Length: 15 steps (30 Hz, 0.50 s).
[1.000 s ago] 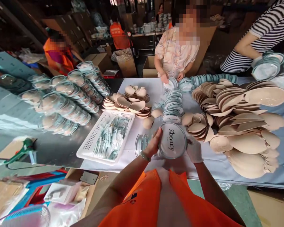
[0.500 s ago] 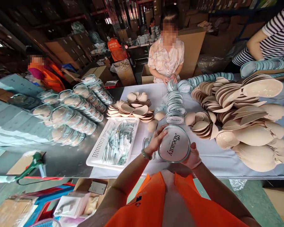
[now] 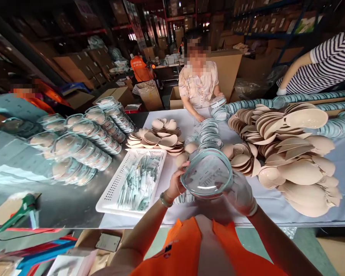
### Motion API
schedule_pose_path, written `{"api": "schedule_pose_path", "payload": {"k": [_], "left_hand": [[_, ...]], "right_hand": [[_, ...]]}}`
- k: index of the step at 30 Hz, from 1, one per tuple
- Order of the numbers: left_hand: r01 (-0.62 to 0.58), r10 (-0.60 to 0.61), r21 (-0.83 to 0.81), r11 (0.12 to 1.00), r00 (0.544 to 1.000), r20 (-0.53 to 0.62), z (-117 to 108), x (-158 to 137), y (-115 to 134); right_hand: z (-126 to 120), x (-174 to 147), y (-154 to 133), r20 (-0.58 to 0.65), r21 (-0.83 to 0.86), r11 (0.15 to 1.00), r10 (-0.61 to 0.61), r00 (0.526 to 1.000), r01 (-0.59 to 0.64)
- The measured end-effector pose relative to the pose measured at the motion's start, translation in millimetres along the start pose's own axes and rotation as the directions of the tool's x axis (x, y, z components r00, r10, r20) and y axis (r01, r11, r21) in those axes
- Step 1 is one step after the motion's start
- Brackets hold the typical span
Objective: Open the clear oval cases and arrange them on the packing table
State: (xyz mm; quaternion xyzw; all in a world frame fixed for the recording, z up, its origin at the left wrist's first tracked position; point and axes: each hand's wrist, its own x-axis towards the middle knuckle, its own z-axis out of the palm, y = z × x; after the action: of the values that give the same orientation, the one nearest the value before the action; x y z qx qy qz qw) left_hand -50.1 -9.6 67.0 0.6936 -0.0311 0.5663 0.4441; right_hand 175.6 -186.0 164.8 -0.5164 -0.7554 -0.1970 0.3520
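A clear round plastic case with a pale green rim is held tilted over the table's front. My left hand, with a bangle at the wrist, grips its left edge. My right hand, which seems to wear a thin pale glove, closes on the right edge; part of it shows blurred behind the clear plastic. The print on the case now looks reversed. Just beyond it stands a row of similar cases. Beige bra cups lie to the right of this row, and more bra cups to its left.
Left of my hands is a white perforated basket of small packets. Filled clear cases are stacked at left. Large piles of bra cups cover the right side. Across the table, a person handles cases.
The case has turned in my hands, from upright lettering facing me to reversed print. The person opposite has raised some cases in one hand.
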Motion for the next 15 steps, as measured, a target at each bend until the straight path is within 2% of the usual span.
{"api": "schedule_pose_path", "payload": {"k": [2,4,5,7,9,11,13,14,15], "left_hand": [[0.008,-0.006,0.07,0.997,1.0,-0.026,4.7,-9.8,-6.0],[0.124,-0.12,0.132,0.983,0.992,-0.036,10.5,-23.2,-11.1],[0.197,-0.192,0.147,0.969,0.98,-0.043,14.1,-29.7,-13.0],[0.335,-0.329,0.149,0.93,0.942,-0.067,22.5,-39.0,-16.3],[0.463,-0.451,0.162,0.872,0.886,-0.105,30.1,-41.9,-19.2],[0.592,-0.574,0.241,0.769,0.806,-0.145,32.5,-40.1,-21.1],[0.693,-0.682,0.382,0.612,0.707,-0.188,26.9,-38.0,-20.7],[0.72,-0.724,0.463,0.516,0.656,-0.214,21.3,-38.1,-19.3],[0.732,-0.762,0.545,0.409,0.603,-0.237,14.5,-39.2,-16.9]], "right_hand": [[6.0,-13.7,11.7,-0.044,0.003,0.998,-0.069,0.997,0.069],[14.9,-33.5,20.4,-0.14,-0.014,0.988,-0.152,0.978,0.152],[20.4,-44.4,23.9,-0.19,-0.02,0.988,-0.156,0.969,0.155],[33.3,-64.8,31.3,-0.271,-0.025,0.996,-0.09,0.958,0.087],[49.4,-79.2,43.8,-0.299,-0.035,0.999,0.008,0.954,-0.019],[69.4,-83.2,64.9,-0.232,-0.053,0.984,0.152,0.961,-0.168],[92.9,-74.6,93.9,-0.042,-0.075,0.93,0.356,0.933,-0.359],[105.4,-66.0,109.9,0.084,-0.107,0.885,0.462,0.883,-0.453],[118.0,-55.4,125.8,0.208,-0.157,0.835,0.549,0.809,-0.527]]}}
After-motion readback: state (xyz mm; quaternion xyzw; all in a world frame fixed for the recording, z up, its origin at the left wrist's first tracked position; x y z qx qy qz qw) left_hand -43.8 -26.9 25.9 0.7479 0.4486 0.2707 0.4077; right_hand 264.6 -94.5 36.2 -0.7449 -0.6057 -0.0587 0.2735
